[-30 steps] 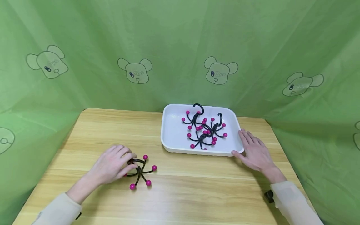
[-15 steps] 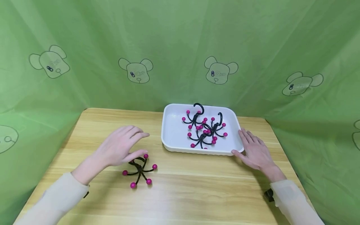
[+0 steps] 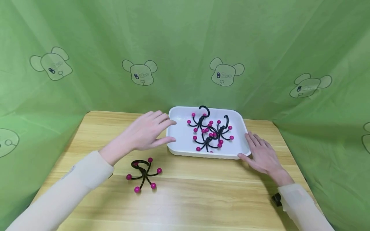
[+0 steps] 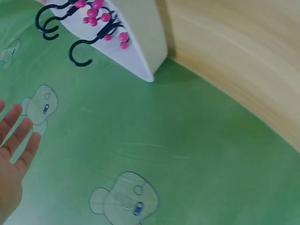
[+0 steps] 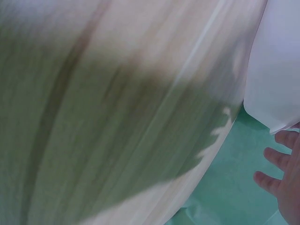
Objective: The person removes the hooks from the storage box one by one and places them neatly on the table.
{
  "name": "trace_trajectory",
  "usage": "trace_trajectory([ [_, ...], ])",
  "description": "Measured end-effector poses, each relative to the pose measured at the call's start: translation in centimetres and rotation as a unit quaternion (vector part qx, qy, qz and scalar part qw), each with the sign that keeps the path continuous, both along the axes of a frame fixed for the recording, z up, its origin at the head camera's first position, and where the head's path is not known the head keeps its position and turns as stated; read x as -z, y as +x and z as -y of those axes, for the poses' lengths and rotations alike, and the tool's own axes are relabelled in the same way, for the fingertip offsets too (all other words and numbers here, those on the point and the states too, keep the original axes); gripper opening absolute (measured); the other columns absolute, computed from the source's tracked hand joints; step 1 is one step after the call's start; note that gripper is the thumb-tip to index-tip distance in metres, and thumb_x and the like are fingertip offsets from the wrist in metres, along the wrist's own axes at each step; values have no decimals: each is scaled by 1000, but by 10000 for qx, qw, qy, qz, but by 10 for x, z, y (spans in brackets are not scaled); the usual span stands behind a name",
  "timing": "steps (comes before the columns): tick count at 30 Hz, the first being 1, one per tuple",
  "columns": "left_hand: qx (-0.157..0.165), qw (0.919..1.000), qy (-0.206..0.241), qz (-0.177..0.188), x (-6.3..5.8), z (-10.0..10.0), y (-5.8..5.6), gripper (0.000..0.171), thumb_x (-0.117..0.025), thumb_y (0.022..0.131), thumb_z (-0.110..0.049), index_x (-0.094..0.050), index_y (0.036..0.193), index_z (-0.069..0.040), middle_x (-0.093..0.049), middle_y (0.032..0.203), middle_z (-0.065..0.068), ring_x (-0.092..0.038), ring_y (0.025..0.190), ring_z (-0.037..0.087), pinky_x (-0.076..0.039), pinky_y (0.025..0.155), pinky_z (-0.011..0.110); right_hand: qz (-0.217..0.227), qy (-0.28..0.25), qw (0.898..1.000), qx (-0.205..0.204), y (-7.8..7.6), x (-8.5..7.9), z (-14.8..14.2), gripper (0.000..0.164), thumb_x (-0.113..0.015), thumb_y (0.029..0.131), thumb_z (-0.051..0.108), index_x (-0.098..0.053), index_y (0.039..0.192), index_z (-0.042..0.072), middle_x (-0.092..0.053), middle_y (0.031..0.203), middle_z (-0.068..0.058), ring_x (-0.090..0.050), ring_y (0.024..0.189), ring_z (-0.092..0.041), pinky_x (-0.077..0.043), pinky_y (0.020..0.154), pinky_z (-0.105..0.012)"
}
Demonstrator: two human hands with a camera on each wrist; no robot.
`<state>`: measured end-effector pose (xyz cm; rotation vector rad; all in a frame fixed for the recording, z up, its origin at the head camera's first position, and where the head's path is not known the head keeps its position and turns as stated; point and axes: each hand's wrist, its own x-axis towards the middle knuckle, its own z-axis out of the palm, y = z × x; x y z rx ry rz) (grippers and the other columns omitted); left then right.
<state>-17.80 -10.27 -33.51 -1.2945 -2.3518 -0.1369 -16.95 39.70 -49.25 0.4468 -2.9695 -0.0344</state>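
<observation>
My left hand hangs in the air at the tray's left end, thumb and fingers spread and holding nothing. In the left wrist view, its fingers are extended. On the table nearer to me lies a black claw hanger, with a curved hook and several prongs tipped with pink balls. The white tray holds three like it, a back hanger, a right hanger and a front hanger, bunched toward its middle and right. My right hand rests with straight fingers against the tray's right edge.
The wooden table ends at a green curtain printed with bear faces, which runs behind and along both sides. A black strap shows at the right wrist.
My left hand has come away from the claw hanger on the table and moved up and right to the tray, carrying nothing. The hanger stays behind. My right hand keeps its place.
</observation>
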Motion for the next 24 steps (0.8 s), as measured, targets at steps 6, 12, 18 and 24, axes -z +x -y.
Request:
trace_trajectory([
  [6, -551, 9984, 14, 138, -11, -31, -9, 58, -58, 103, -59, -66, 134, -11, -72, 125, 7, -66, 112, 26, -58, 90, 39, 42, 8, 10000, -4, -1, -1, 0, 101, -53, 99, 68, -21, 166, 0, -29, 171, -27, -33, 155, -50, -32, 122, -69],
  [12, -1134, 9918, 44, 580, -12, -63, -9, 64, -53, 104, -64, -63, 139, -11, -71, 130, 9, -66, 118, 27, -58, 95, 41, 63, 3, 10000, -7, 0, -1, 1, 101, -53, 99, 68, -21, 167, 0, -29, 171, -27, -33, 155, -51, -31, 123, -70],
  [18, -1510, 9841, 21, 935, -5, -89, -3, 70, -47, 103, -69, -60, 143, -13, -70, 134, 8, -65, 126, 29, -55, 108, 46, 81, 0, 10000, -16, 0, -2, 0, 101, -53, 99, 67, -20, 167, 0, -29, 171, -27, -33, 155, -51, -32, 122, -70],
  [24, -1712, 9790, -50, 1106, 7, -111, 5, 73, -46, 103, -71, -61, 142, -12, -68, 133, 9, -65, 121, 28, -60, 96, 46, 43, -8, 10000, -32, 1, -2, 0, 101, -53, 99, 67, -20, 167, 0, -29, 171, -27, -34, 154, -51, -32, 122, -70],
])
